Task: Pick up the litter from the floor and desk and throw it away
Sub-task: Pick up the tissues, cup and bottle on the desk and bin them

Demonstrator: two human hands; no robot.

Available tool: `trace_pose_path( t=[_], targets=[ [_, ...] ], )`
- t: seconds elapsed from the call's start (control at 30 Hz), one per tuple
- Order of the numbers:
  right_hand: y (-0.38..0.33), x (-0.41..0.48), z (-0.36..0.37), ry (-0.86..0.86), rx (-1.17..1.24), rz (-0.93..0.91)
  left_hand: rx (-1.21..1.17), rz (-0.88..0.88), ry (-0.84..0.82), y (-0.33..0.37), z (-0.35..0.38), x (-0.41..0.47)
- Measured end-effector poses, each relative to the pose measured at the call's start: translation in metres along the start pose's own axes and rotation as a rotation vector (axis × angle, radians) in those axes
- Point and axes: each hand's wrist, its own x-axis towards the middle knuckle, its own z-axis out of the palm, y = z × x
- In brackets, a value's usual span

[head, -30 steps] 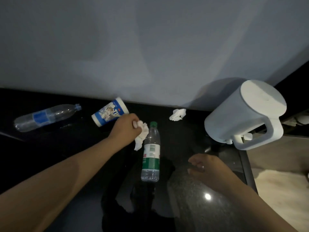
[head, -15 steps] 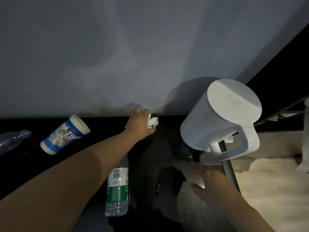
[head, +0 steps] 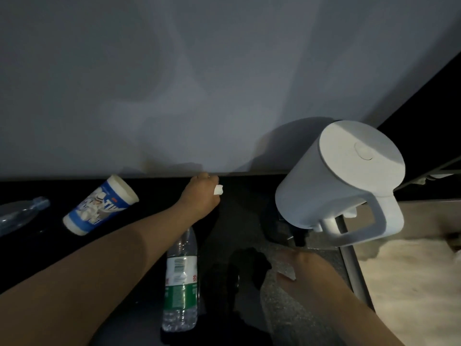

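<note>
fingers (head: 211, 180): left hand (head: 199, 197) clenched on tissue wad (head: 219, 190), twelve o'clock from green-label bottle (head: 180, 278), by wall (head: 224, 83). right hand (head: 308, 268) slack, empty. advice: enclose loose ends before lifting.

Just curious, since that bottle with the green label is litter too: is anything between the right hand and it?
Nothing visible. Only bare dark desk lies between the right hand and the body of the bottle. The left forearm crosses over its neck, and the white kettle stands farther back.
</note>
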Motion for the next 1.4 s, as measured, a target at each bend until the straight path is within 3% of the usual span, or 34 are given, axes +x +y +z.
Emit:
trace_pose_path(
  t=[0.3, 0.5, 0.63, 1.03, 1.23, 1.4],
  targets=[
    [-0.071, 0.019, 0.012, -0.002, -0.021, -0.126, -0.105, 0.006, 0.117, -0.052, -0.064, -0.087],
    [-0.127, 0.029, 0.037, -0.009, -0.003, -0.133, -0.128, -0.087, 0.128, -0.099, -0.086, -0.15],
    [-0.156, 0.037, 0.051, -0.04, 0.011, -0.121, -0.105, -0.145, 0.221, -0.134, -0.109, -0.171],
    [-0.185, 0.06, 0.078, -0.034, 0.015, 0.067, 0.191, -0.261, 0.119, -0.207, -0.113, -0.125],
    [-0.188, 0.076, 0.094, -0.04, 0.096, 0.202, 0.19, -0.309, 0.015, -0.215, -0.083, -0.093],
    [-0.185, 0.075, 0.1, -0.032, 0.168, 0.254, 0.035, -0.345, -0.014, -0.216, -0.078, -0.09]
  ],
)
